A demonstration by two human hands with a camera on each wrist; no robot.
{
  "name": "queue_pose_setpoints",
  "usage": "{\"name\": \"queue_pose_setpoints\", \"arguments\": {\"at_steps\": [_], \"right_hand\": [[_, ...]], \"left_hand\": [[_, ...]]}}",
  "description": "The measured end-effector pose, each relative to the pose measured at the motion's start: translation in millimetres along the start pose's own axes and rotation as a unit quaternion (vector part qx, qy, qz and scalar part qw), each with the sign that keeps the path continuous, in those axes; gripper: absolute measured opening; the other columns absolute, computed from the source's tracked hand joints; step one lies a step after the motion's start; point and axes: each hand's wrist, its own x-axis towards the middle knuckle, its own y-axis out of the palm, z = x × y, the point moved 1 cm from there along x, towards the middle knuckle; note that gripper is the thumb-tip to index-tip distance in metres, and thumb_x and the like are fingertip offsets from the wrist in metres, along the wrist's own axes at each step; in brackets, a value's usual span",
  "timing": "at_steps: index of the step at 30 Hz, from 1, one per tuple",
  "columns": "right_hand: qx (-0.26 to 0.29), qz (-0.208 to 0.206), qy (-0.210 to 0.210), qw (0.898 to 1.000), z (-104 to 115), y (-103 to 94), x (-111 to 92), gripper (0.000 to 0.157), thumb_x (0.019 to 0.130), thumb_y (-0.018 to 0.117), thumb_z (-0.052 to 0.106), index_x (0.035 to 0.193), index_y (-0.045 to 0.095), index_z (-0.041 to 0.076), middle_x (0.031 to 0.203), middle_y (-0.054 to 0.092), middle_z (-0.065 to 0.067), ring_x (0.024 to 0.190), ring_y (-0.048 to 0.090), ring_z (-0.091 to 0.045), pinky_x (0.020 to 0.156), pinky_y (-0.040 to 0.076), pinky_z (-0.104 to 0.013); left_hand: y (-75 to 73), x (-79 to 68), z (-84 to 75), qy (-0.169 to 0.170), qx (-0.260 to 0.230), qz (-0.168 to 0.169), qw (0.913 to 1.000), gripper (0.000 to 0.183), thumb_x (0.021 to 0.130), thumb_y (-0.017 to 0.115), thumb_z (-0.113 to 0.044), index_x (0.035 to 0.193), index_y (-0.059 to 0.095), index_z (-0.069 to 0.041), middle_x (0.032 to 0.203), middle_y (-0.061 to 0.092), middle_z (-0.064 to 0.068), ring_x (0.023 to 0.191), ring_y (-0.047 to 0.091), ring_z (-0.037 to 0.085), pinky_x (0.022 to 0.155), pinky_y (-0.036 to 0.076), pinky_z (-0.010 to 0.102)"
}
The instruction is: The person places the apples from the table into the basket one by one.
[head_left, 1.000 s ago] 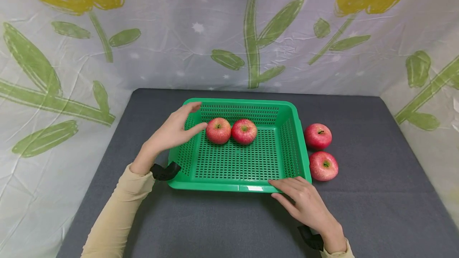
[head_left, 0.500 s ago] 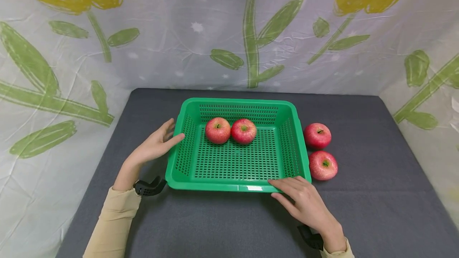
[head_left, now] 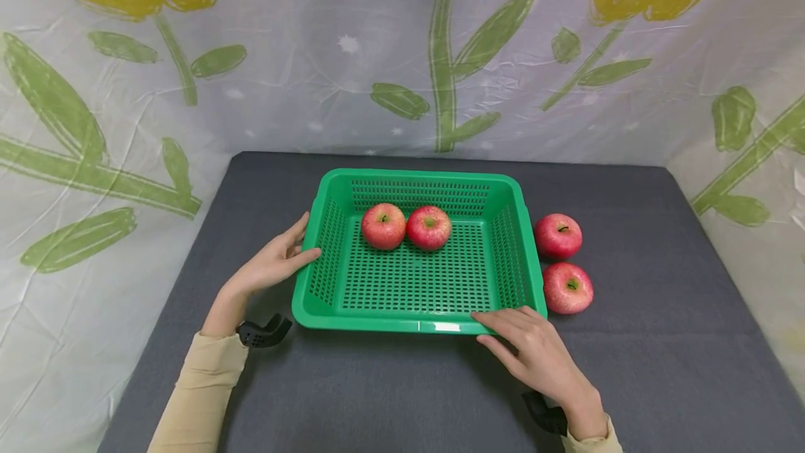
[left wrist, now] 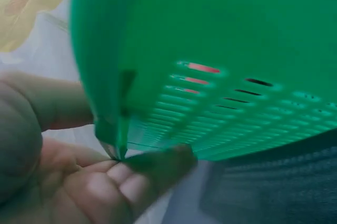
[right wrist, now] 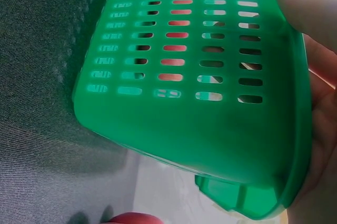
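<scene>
A green plastic basket [head_left: 415,285] with slotted walls and floor is on the table in the head view. Inside it, toward the back left, are two red apples, one [head_left: 383,226] beside the other [head_left: 429,228]. My left hand [head_left: 273,261] grips the basket's left rim. In the left wrist view its thumb [left wrist: 52,103] lies on one side of the rim and its fingers curl beneath. At the front right corner my right hand [head_left: 528,348] holds the rim, fingers over the top, thumb [right wrist: 303,10] against the outer wall in the right wrist view.
Two more apples sit on the table just right of the basket, one [head_left: 557,236] behind the other [head_left: 568,289]. A dark grey cloth [head_left: 390,390] covers the table. Flower-printed sheeting [head_left: 302,75] stands behind and at both sides.
My left hand has moved back from over the basket's left side, near the apples, to its left rim and taken hold there. The right hand has stayed at the front right rim.
</scene>
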Motion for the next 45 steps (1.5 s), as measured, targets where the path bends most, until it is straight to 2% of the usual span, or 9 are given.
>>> {"name": "queue_pose_setpoints", "arguments": {"at_steps": [6,10,17,20,24,26,30,34,45], "right_hand": [[0.000,0.008,0.001,1.000,1,3.4,1,0.028,0.091,0.060,0.028,0.111,0.068,0.010,0.099,0.068,0.002,0.088,0.062,-0.006,0.078,0.041,-0.023],[0.006,0.035,0.003,0.999,2,7.7,4,0.029,0.086,0.067,0.022,0.112,0.067,0.009,0.100,0.068,0.002,0.090,0.062,-0.008,0.081,0.040,-0.024],[0.058,0.023,0.003,0.998,-2,2.0,13,0.031,0.092,0.060,0.026,0.116,0.065,0.008,0.109,0.065,-0.001,0.100,0.059,-0.013,0.090,0.040,-0.021],[0.082,-0.030,0.043,0.995,-14,-13.6,11,0.031,0.092,0.059,0.019,0.119,0.062,0.004,0.116,0.062,-0.008,0.107,0.056,-0.020,0.095,0.038,-0.021],[0.027,-0.099,0.162,0.982,-42,-40.0,-1,0.043,0.082,0.067,0.000,0.124,0.056,-0.002,0.126,0.054,-0.016,0.116,0.050,-0.028,0.099,0.038,-0.029],[-0.014,-0.091,0.221,0.971,-56,-49.1,-9,0.054,0.076,0.071,-0.004,0.127,0.051,-0.007,0.130,0.047,-0.022,0.119,0.044,-0.035,0.098,0.037,-0.042],[-0.048,-0.006,0.301,0.953,-76,-53.2,-26,0.073,0.075,0.076,0.007,0.133,0.037,-0.012,0.136,0.033,-0.031,0.122,0.032,-0.047,0.089,0.034,-0.063],[-0.028,0.033,0.335,0.941,-84,-46.4,-39,0.082,0.075,0.078,0.019,0.136,0.033,-0.010,0.137,0.030,-0.031,0.122,0.032,-0.047,0.089,0.036,-0.062],[-0.034,-0.001,0.349,0.936,-88,-42.4,-53,0.081,0.072,0.081,0.014,0.134,0.034,-0.007,0.121,0.044,-0.025,0.103,0.045,-0.037,0.078,0.043,-0.053]], "left_hand": [[2.9,-5.9,9.3,0.027,0.027,-0.019,0.9991,0.073,0.100,0.044,-0.016,0.145,-0.010,0.001,0.151,-0.001,0.024,0.126,0.035,0.041,0.086,0.045,0.020],[4.7,-18.9,15.0,0.051,0.009,-0.044,0.9977,0.069,0.100,0.041,-0.009,0.145,-0.009,0.002,0.150,0.000,0.025,0.122,0.037,0.043,0.082,0.046,0.016],[8.7,-28.6,19.6,0.081,0.007,-0.076,0.9938,0.066,0.100,0.039,-0.006,0.146,-0.009,0.000,0.151,-0.007,0.021,0.131,0.018,0.046,0.086,0.039,0.010],[10.5,-27.3,19.6,0.083,0.017,-0.079,0.9932,0.066,0.100,0.038,-0.006,0.146,-0.010,-0.001,0.151,-0.009,0.020,0.133,0.012,0.045,0.087,0.037,0.007],[12.3,-24.4,20.2,0.082,0.027,-0.080,0.9931,0.066,0.100,0.038,-0.007,0.146,-0.010,-0.003,0.152,-0.008,0.020,0.132,0.016,0.044,0.086,0.038,0.007],[12.8,-22.9,20.7,0.080,0.029,-0.080,0.9932,0.067,0.101,0.038,-0.008,0.146,-0.011,-0.004,0.152,-0.008,0.020,0.132,0.018,0.044,0.085,0.039,0.008],[13.9,-19.6,21.3,0.086,0.029,-0.082,0.9925,0.066,0.100,0.038,-0.007,0.146,-0.010,-0.006,0.152,-0.008,0.020,0.129,0.023,0.045,0.083,0.041,0.009],[15.7,-14.9,20.9,0.089,0.036,-0.085,0.9917,0.066,0.100,0.039,-0.008,0.147,-0.009,-0.007,0.152,-0.006,0.019,0.130,0.023,0.043,0.085,0.038,0.007],[20.0,1.0,22.2,0.087,0.042,-0.080,0.9921,0.066,0.101,0.038,-0.013,0.147,-0.009,-0.014,0.153,-0.005,0.016,0.133,0.020,0.040,0.087,0.034,0.006]]}}
